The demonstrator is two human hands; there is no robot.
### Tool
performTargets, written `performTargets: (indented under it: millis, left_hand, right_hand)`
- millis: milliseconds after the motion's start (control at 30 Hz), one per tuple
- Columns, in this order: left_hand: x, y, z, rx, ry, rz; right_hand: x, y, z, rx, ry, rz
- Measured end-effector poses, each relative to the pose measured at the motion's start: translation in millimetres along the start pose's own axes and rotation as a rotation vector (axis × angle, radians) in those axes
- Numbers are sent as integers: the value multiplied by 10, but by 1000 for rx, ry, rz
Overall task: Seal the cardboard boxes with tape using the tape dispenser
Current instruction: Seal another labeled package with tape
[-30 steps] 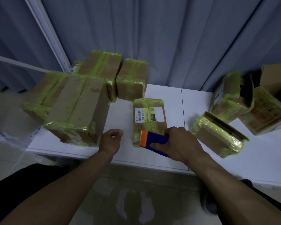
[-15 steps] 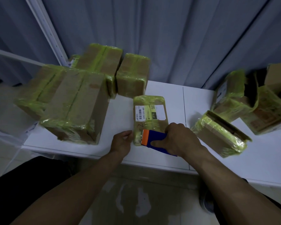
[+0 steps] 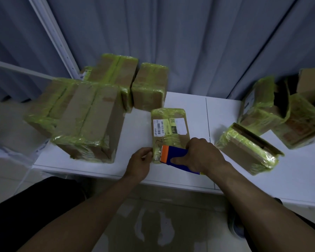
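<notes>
Blue-and-orange plastic tape dispenser point(image 3: 173, 157) sits at the 6 o'clock end of the small flat cardboard box wrapped in yellow-green tape point(image 3: 168, 130), the right hand point(image 3: 200, 157) closed around it. Left hand point(image 3: 140, 163) pinches the box's 9 o'clock edge with narrow fingers. Probably light and slippery; steady it by the edges.

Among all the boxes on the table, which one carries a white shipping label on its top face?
The small flat box in the middle, which the tape dispenser touches at its near end. Its top shows a white barcode label; the other boxes' tops show only cardboard and yellow-green tape.
</notes>
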State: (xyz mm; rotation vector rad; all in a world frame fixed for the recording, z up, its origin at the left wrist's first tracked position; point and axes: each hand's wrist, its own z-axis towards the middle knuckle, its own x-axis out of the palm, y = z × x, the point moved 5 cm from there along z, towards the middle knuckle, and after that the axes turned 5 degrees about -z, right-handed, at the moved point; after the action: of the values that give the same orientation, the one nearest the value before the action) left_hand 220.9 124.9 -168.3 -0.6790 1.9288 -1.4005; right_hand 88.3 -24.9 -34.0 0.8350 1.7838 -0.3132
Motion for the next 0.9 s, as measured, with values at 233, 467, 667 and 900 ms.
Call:
performTargets:
  millis: [233,467,667,900]
  left_hand:
    - [-99,-199,20,334,108,109]
    - [-146,-323,52,572,211,422]
    - [-108,-346,22,669,150,672]
    - [-46,-422,-34,720,82,921]
  right_hand:
    - [29,-56,-18,-14,-27,3]
    - [99,-121,-20,-18,-34,-24]
    - [116,-120,-51,-51,-43,-22]
    - [40,-229,-139,-72,-28,33]
